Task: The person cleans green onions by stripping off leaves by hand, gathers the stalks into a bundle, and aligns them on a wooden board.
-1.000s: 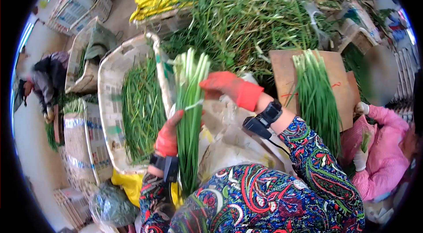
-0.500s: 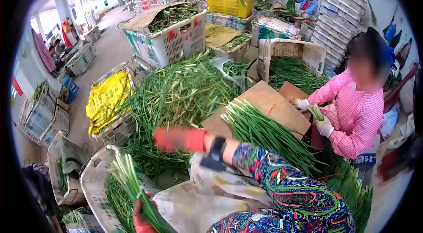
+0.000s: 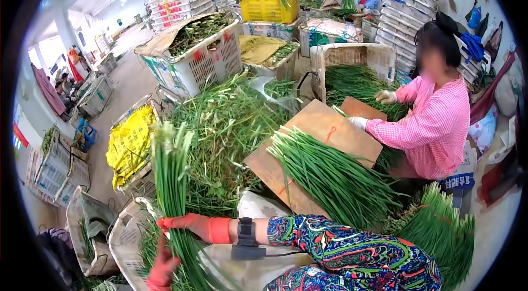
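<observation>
An upright bunch of chives (image 3: 173, 181), pale stem ends on top and green leaves hanging below, is in front of me at the left. My right hand (image 3: 192, 226), in a red glove, is wrapped around the middle of the bunch. Lower down, my left hand (image 3: 161, 270), also red-gloved, is beside the leaves with its fingers apart; part of it is hidden at the frame's lower edge. More chives lie in a pile (image 3: 330, 175) on a brown board (image 3: 308, 117) to my right. Under my arms is a pale sheet (image 3: 253, 263).
A heap of loose leaves and trimmings (image 3: 225, 131) lies ahead. A white crate (image 3: 129, 241) stands at left, near a yellow sack (image 3: 131, 142). At right, a co-worker (image 3: 429, 115) in pink reaches toward chives in another crate (image 3: 352, 54). Bundled chives (image 3: 440, 236) stand at lower right.
My right hand has come down and left from over the heap and now grips the bunch. The bunch has turned more upright, and my left hand's fingers have loosened. The co-worker's arm reaches toward the crate.
</observation>
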`<state>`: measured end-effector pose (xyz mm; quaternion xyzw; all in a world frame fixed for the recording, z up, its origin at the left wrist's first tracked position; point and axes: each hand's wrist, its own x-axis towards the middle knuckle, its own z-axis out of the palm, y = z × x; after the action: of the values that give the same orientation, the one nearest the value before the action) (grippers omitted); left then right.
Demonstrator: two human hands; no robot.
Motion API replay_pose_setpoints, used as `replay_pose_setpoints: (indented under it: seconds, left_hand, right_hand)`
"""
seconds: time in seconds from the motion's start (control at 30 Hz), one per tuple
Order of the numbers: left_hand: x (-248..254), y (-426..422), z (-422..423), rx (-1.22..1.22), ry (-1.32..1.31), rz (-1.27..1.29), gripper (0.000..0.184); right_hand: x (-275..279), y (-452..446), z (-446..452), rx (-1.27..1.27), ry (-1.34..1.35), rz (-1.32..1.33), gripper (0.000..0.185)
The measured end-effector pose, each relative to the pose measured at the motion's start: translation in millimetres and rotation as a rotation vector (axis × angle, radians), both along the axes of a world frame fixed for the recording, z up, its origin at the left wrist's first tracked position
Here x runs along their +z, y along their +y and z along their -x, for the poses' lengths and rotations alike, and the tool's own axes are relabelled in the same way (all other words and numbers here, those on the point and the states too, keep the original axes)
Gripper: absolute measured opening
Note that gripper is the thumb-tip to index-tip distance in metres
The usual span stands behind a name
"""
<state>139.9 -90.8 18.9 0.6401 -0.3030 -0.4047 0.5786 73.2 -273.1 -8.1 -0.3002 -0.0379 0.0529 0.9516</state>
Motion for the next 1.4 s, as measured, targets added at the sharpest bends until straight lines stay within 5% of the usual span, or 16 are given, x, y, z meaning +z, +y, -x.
replay_pose_setpoints:
  seconds: [0.03, 0.07, 0.3, 0.4, 0.43, 0.47, 0.5, 0.53, 0.6, 0.67, 0.8, 0.87, 1.07, 1.13, 1.27, 1.4]
  left_hand:
    - [12, -3, 30, 0.051, -0.007, -0.214, 0.047]
    - [25, -6, 60, 0.088, 0.003, -0.425, 0.039]
    - [10, 21, 88, 0.204, 0.191, -0.601, 0.016]
    - [-13, 75, 68, 0.247, 0.298, -0.687, 0.019]
    - [-4, 90, 64, 0.137, 0.214, -0.725, 0.018]
    - [-52, 123, 37, 0.053, 0.23, -0.681, 0.05]
    - [-21, 107, 56, 0.219, 0.267, -0.589, 0.026]
    - [-19, 108, 59, 0.271, 0.221, -0.715, 0.025]
    - [-24, 124, 69, 0.418, 0.156, -0.749, 0.02]
    - [-58, 152, 61, 0.306, 0.246, -0.683, 0.021]
    - [-84, 179, 86, 0.527, 0.356, -0.649, 0.023]
    - [-97, 182, 94, 0.514, 0.332, -0.679, 0.023]
    - [-102, 178, 107, 0.507, 0.38, -0.665, 0.019]
    - [-110, 183, 106, 0.498, 0.391, -0.648, 0.019]
    - [-112, 173, 114, 0.558, 0.319, -0.673, 0.018]
    - [-141, 175, 129, 0.629, 0.169, -0.595, 0.045]
  right_hand:
    - [1, 1, 2, -0.048, 0.003, 0.08, 0.044]
    - [2, 5, 6, -0.058, 0.005, 0.052, 0.046]
    - [-20, -4, -2, 0.058, -0.117, -0.417, 0.056]
    - [-13, -45, -7, -0.335, 0.016, -0.31, 0.063]
    - [-12, -54, -12, -0.243, -0.109, -0.424, 0.064]
    - [-11, -61, -17, -0.136, -0.224, -0.531, 0.065]
    - [-27, -71, -16, 0.058, -0.121, -0.568, 0.063]
    - [-20, -67, -12, -0.031, 0.138, -0.478, 0.056]
    - [-48, -64, -24, 0.087, 0.146, -0.397, 0.041]
    - [-69, -77, -32, -0.186, 0.389, 0.022, 0.038]
    - [-84, -94, -43, 0.201, 0.483, 0.017, 0.03]
    - [-70, -97, -50, 0.07, 0.457, 0.099, 0.032]
    - [-65, -160, -77, -0.391, 0.166, -0.322, 0.026]
    - [-47, -166, -75, -0.538, 0.242, -0.178, 0.023]
    - [-13, -88, -43, 0.066, 0.36, 0.798, 0.037]
    - [-70, -8, -15, 0.305, 0.445, 1.05, 0.042]
